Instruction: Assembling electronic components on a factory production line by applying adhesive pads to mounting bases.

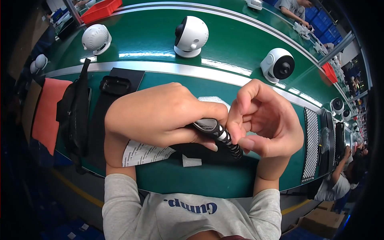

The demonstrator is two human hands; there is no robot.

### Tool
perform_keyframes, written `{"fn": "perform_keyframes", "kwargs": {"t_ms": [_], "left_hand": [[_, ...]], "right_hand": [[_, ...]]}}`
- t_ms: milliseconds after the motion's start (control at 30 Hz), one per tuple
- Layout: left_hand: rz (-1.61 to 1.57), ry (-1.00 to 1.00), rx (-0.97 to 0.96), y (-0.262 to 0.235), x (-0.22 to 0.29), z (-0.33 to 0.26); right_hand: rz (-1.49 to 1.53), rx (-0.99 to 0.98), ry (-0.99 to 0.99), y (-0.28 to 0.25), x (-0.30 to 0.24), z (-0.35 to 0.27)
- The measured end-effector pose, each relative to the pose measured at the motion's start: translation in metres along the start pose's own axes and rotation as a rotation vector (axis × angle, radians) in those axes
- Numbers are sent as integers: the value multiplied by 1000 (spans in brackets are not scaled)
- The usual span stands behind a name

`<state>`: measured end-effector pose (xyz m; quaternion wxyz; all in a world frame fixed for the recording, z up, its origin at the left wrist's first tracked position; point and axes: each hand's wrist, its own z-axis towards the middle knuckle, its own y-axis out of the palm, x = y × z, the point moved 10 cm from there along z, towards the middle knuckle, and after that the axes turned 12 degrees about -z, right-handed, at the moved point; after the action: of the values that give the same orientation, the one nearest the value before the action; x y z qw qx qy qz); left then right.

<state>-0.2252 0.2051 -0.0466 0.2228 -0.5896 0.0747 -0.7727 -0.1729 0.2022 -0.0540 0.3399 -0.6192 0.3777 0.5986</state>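
My left hand (160,114) is closed around a curled black strip (225,138) with white marks along its edge, held above the bench. A pale, printed inner face shows at the strip's top; I cannot make out its exact kind. My right hand (276,116) pinches at the strip's right edge with curled fingers and thumb. Beneath my left forearm lies a white sheet of printed labels (146,154). A small white piece (192,161) rests just below the strip. Behind my fingers, a whitish textured item (214,100) is partly hidden.
White round cameras (193,36) stand on the green line (148,36) beyond the metal rail. At left are a black tray (115,85), a black pouch (76,114) and an orange sheet (50,112). A perforated strip (310,144) lies right. Other people work farther off.
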Motion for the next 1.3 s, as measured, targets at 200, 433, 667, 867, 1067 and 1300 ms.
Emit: {"fn": "perform_keyframes", "kwargs": {"t_ms": [200,433,667,867,1067,1300], "left_hand": [[1,-3,0,-6,4,-8],[14,-4,16,-12,6,-20],[25,-7,10,-18,11,-33],[34,-107,-29,-24,6,-46],[33,-135,-151,-29,11,-64],[-8,-74,-141,-40,21,-85]], "right_hand": [[6,-19,23,8,0,7],[-19,-23,-9,19,0,17],[-50,-42,-13,30,-2,25],[-57,-30,-94,33,-13,31],[-956,631,-327,-43,-43,30],[-1556,338,381,-106,103,97]]}}
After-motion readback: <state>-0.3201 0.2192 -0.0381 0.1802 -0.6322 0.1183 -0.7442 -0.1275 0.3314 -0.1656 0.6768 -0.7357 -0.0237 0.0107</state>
